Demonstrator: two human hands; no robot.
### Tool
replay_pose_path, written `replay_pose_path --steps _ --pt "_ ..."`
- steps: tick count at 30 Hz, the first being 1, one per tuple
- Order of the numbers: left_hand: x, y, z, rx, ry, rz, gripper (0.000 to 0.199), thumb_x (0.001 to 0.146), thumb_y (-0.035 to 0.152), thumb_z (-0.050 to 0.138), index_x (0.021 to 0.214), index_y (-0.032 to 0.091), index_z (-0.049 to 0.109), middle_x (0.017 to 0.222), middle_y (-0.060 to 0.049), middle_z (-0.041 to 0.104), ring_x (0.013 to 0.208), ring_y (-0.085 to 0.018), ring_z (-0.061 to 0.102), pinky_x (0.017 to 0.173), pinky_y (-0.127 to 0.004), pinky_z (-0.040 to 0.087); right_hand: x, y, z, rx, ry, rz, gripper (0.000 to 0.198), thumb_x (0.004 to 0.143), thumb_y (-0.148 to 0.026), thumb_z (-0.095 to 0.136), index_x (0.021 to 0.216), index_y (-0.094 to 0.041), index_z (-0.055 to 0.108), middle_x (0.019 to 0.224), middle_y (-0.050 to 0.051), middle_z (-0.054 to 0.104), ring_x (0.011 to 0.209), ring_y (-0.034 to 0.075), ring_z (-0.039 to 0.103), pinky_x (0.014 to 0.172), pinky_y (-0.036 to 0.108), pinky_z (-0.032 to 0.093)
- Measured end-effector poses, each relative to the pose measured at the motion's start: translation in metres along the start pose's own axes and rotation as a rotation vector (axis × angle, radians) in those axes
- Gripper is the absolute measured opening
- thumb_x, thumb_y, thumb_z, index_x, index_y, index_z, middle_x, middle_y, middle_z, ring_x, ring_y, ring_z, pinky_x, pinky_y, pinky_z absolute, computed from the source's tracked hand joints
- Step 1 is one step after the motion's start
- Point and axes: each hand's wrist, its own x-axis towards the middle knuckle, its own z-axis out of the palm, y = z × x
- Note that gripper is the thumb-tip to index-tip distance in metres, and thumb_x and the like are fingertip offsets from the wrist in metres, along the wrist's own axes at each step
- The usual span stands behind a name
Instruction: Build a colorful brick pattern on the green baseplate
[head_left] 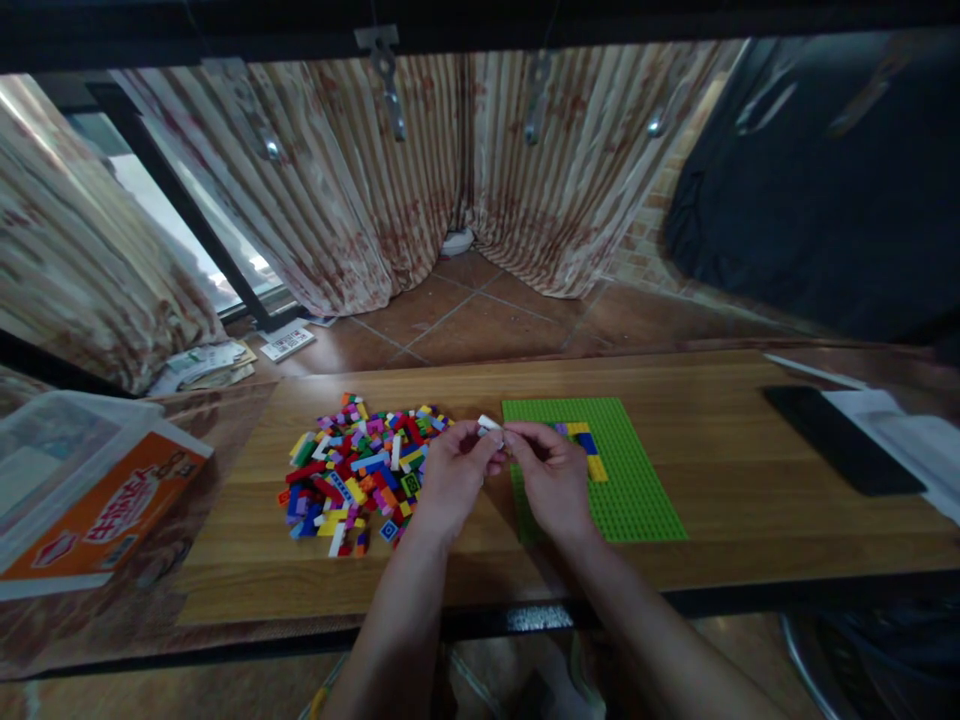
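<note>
Between the pile and the baseplate, my left hand (459, 470) and my right hand (549, 468) meet, both with fingers closed in a pinch. A small white brick (489, 424) shows at their fingertips, partly covered by the fingers. Left of my hands lies a loose pile of mixed coloured bricks (360, 470). Under and beyond my right hand is a green studded baseplate (637, 490). Yellow bricks (597, 467) and a blue brick (586, 443) sit on it; my right hand hides part of this group.
A clear plastic box with an orange label (112, 500) stands at the left end of the wooden tabletop (735, 450). A dark flat tablet-like object (844, 440) and white papers (911, 440) lie on the right. Patterned curtains (337, 180) hang behind the table.
</note>
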Motion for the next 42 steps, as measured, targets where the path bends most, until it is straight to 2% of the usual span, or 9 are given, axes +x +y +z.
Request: replay_pose_path --steps 7,11,14,17,20,29,35,39,42 --pt "-0.001 0.002 -0.007 0.019 -0.004 0.01 0.017 0.068 0.023 0.073 0.083 0.015 0.072 0.07 -0.002 0.068 0.058 -0.011 0.06 0.059 -0.023 0.05 0.008 0.005 -0.004 -0.023 0.022 0.09 0.024 0.078 -0.04 0.066 0.083 -0.019 0.075 0.075 0.004 0.074 0.065 0.018 0.064 0.063 0.031 0.052" --pt "0.006 0.004 -0.019 0.071 0.232 0.089 0.016 0.07 0.022 0.068 0.085 0.017 0.07 0.065 0.0 0.066 0.055 -0.014 0.062 0.055 -0.024 0.05 0.005 0.006 -0.008 -0.358 -0.029 -0.117 0.024 0.087 -0.036 0.056 0.087 -0.021 0.074 0.086 0.006 0.075 0.077 0.02 0.066 0.073 0.033 0.051" --pt "0.011 0.011 -0.031 0.12 0.393 0.143 0.017 0.073 0.026 0.066 0.085 0.017 0.07 0.063 0.001 0.064 0.05 -0.013 0.059 0.049 -0.022 0.046 0.001 0.008 -0.008 -0.643 -0.062 -0.235 0.025 0.092 -0.029 0.05 0.091 -0.022 0.074 0.089 0.007 0.074 0.078 0.02 0.066 0.07 0.032 0.047" --pt "0.011 0.018 -0.039 0.141 0.453 0.159 0.017 0.074 0.029 0.064 0.083 0.015 0.07 0.061 0.001 0.063 0.048 -0.012 0.057 0.046 -0.021 0.043 -0.003 0.011 -0.006 -0.801 -0.098 -0.285 0.023 0.091 -0.022 0.05 0.089 -0.024 0.073 0.086 0.006 0.072 0.074 0.018 0.064 0.064 0.029 0.044" --pt "0.009 0.02 -0.04 0.144 0.461 0.164 0.018 0.073 0.028 0.064 0.084 0.015 0.07 0.061 0.001 0.063 0.048 -0.012 0.057 0.046 -0.021 0.043 -0.005 0.012 -0.002 -0.82 -0.157 -0.303 0.022 0.09 -0.019 0.051 0.089 -0.025 0.072 0.085 0.005 0.072 0.073 0.018 0.064 0.063 0.028 0.043" --pt "0.008 0.018 -0.041 0.163 0.409 0.183 0.03 0.07 0.021 0.068 0.099 0.016 0.074 0.065 0.002 0.066 0.053 -0.011 0.06 0.048 -0.02 0.044 -0.017 0.006 0.013 -0.546 -0.413 -0.233 0.021 0.092 -0.021 0.051 0.097 -0.025 0.071 0.1 0.003 0.074 0.09 0.019 0.068 0.082 0.031 0.05" --pt "0.005 0.018 -0.037 0.127 0.266 0.112 0.035 0.065 0.023 0.076 0.099 0.016 0.073 0.068 0.0 0.068 0.054 -0.012 0.061 0.051 -0.021 0.046 -0.015 0.0 0.007 -0.418 -0.311 -0.252 0.023 0.092 -0.022 0.049 0.102 -0.023 0.07 0.1 0.005 0.073 0.091 0.018 0.067 0.085 0.031 0.051" --pt "0.002 0.016 -0.029 0.082 0.134 0.051 0.032 0.068 0.027 0.075 0.097 0.015 0.073 0.07 -0.001 0.069 0.056 -0.012 0.061 0.057 -0.024 0.051 -0.01 -0.006 0.0 -0.292 -0.221 -0.224 0.029 0.089 -0.03 0.058 0.116 -0.022 0.065 0.106 0.006 0.069 0.076 0.015 0.062 0.076 0.03 0.052" --pt "-0.001 0.014 -0.021 0.036 -0.001 -0.012 0.036 0.069 0.03 0.076 0.101 0.015 0.072 0.076 -0.003 0.071 0.063 -0.013 0.064 0.06 -0.024 0.052 -0.008 -0.009 -0.006 -0.203 -0.233 -0.23 0.033 0.086 -0.03 0.062 0.119 -0.023 0.063 0.107 0.005 0.067 0.077 0.014 0.061 0.072 0.029 0.052"
